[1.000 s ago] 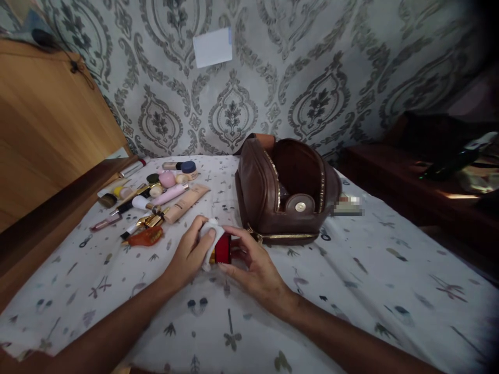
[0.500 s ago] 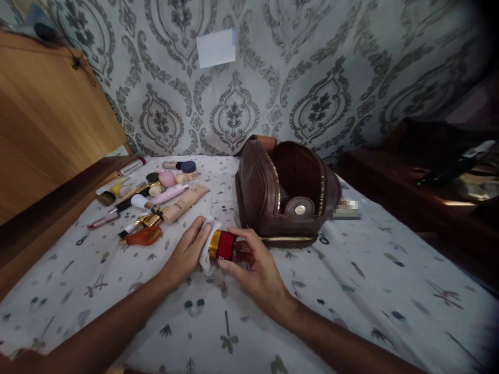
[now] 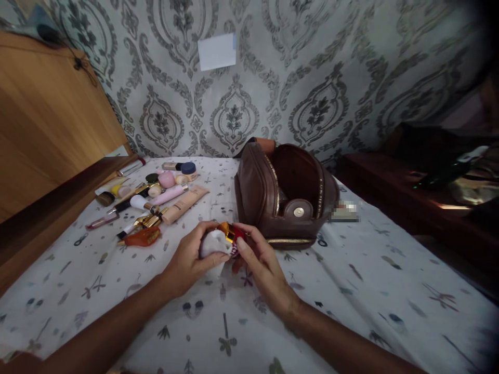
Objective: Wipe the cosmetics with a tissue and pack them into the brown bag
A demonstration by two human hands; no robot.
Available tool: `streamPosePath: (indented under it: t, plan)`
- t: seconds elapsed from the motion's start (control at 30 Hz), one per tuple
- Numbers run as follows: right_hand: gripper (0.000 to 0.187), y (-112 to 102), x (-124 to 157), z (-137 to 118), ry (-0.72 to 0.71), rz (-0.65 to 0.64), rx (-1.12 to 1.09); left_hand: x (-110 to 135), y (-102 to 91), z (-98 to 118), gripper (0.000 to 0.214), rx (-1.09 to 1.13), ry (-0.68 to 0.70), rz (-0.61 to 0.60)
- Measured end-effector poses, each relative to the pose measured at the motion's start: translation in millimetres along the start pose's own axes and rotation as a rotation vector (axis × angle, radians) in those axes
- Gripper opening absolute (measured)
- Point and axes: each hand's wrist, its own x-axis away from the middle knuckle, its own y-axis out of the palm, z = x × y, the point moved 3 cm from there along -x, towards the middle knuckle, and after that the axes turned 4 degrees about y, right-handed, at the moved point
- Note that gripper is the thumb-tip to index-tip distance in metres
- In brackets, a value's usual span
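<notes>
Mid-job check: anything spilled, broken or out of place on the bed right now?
Nothing spilled or broken. The brown bag lies unzipped, mouth gaping toward the camera, and the cosmetics lie loose on the sheet. The left hand presses a white cloth on the red bottle in the right hand.

cosmetics (image 3: 150,200) left of bag (image 3: 284,195) | jar (image 3: 233,240) before bag | all on sheet (image 3: 351,280)

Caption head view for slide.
Left hand presses white pad on red-and-gold bottle held by right hand, beside open brown bag.

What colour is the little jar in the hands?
The little jar is red with a shiny gold band; the head view shows it best.
</notes>
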Motion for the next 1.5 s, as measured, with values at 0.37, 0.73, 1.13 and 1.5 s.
streamPosePath:
  t: [0.37,0.73,1.13,1.5]
  plan:
    - [0.051,7.5,-3.9,5.4,0.195,-0.133,-0.322,2.0,-2.4,3.5,0.028,0.12,0.029,-0.043]
    - [0.054,4.8,-3.1,6.0,0.164,-0.082,-0.242,4.2,-5.6,0.4,0.031,0.064,-0.059,0.174]
    - [0.066,5.6,-4.5,10.0,0.177,-0.221,-0.208,6.0,7.3,2.5,0.033,0.105,-0.003,0.031]
    - [0.051,5.6,-4.3,11.1,0.319,-0.142,-0.4,2.5,7.4,-9.4,0.035,0.016,-0.245,0.029]
